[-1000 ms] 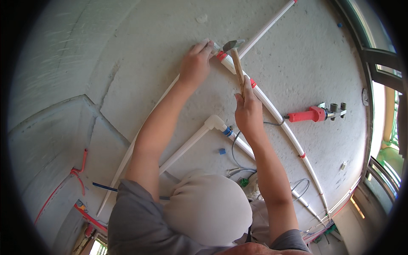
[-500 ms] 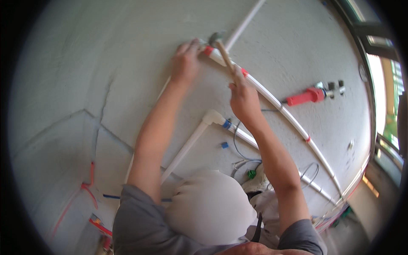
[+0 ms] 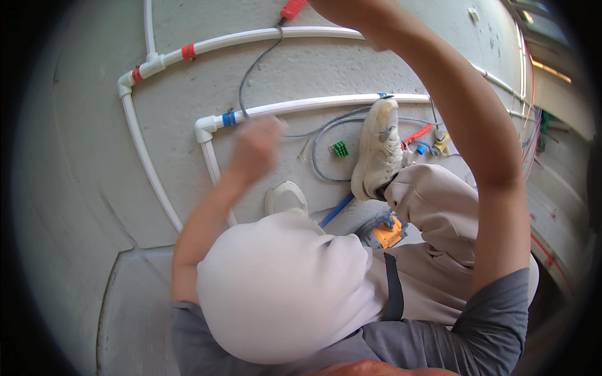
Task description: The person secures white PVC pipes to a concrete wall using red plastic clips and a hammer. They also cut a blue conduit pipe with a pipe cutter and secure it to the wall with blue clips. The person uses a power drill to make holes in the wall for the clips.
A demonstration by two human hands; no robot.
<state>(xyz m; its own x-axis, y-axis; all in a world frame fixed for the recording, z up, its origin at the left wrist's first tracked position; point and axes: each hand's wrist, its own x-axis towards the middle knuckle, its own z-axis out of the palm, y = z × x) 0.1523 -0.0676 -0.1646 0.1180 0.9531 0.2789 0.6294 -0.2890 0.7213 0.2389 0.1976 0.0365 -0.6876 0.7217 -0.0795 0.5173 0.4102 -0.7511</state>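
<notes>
My left hand [image 3: 256, 150] is blurred in motion above the concrete floor, close to a white pipe elbow [image 3: 204, 127] with a blue band [image 3: 229, 118]. Whether it holds anything cannot be made out. My right forearm [image 3: 476, 125] rises across the right side and leaves the top edge, so the right hand is hidden. A second white pipe [image 3: 251, 39] with red bands [image 3: 188, 51] runs farther off. My white cap [image 3: 282, 288] fills the lower middle.
My shoe [image 3: 379, 147] rests on the nearer pipe. Beside it lie a green connector block [image 3: 338, 149], grey cable loops [image 3: 316, 156], a blue tube [image 3: 335, 210] and an orange tool [image 3: 390, 235]. A red handle [image 3: 293, 8] is at the top edge. Floor edge and red lines run along the right.
The view has swung sharply. Both hands were at the far pipe joint, the right one holding a hammer; now the left hand has drawn back and the right hand and hammer are out of view.
</notes>
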